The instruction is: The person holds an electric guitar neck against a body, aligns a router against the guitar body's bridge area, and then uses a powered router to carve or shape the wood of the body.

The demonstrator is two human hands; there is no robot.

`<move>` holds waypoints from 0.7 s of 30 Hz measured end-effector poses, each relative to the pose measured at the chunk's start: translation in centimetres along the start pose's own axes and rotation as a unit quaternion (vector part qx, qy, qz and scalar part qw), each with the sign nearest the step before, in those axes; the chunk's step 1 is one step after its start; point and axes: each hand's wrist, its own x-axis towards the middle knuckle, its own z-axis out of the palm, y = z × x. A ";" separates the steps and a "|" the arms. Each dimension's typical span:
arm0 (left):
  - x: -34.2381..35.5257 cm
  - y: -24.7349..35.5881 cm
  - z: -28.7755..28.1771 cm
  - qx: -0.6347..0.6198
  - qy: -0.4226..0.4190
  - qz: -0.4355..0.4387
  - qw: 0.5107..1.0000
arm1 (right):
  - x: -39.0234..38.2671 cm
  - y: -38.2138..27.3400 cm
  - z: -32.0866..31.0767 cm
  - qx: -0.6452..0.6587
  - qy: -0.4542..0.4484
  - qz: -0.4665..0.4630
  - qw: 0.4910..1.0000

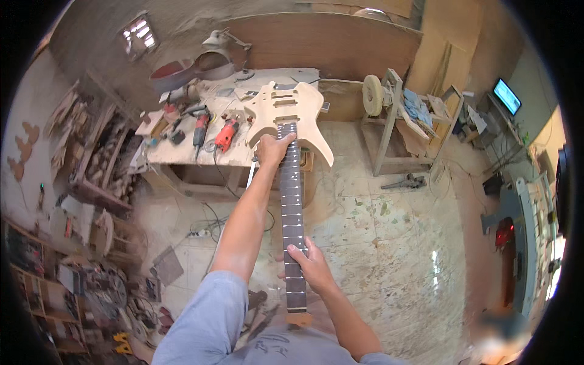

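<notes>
An unfinished electric guitar points away from me, its pale bare-wood body (304, 109) at the bench's front right edge. Routed pickup cavities show in the body's face. The neck's dark fretboard (292, 213) runs back toward my chest, ending in a light wooden headstock (299, 319). My left hand (274, 150) is closed round the neck close to the body, thumb across the frets. Lower down, my right hand (311, 267) grips the neck from the right, with its thumb on the fretboard and its other fingers mostly hidden behind.
On the workbench (182, 156) lie a red power tool (225, 135) and a red-and-black grinder (201, 129). A wooden stand with a buffing wheel (372, 95) is at the right. Cables (213, 222) trail over the floor below the bench. Cluttered shelves (100, 155) line the left.
</notes>
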 end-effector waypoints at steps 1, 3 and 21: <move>0.1 -0.5 -0.5 -0.016 -0.031 -0.014 0.999 | 0.0 0.2 0.4 -0.009 0.021 -0.027 0.999; 1.6 -1.7 1.5 -0.021 0.031 0.013 0.999 | 0.6 0.9 1.2 -0.019 0.064 -0.085 0.994; 1.7 -1.8 2.8 -0.206 -0.156 -0.035 0.966 | 1.0 -1.4 7.3 -0.527 0.324 -0.010 0.785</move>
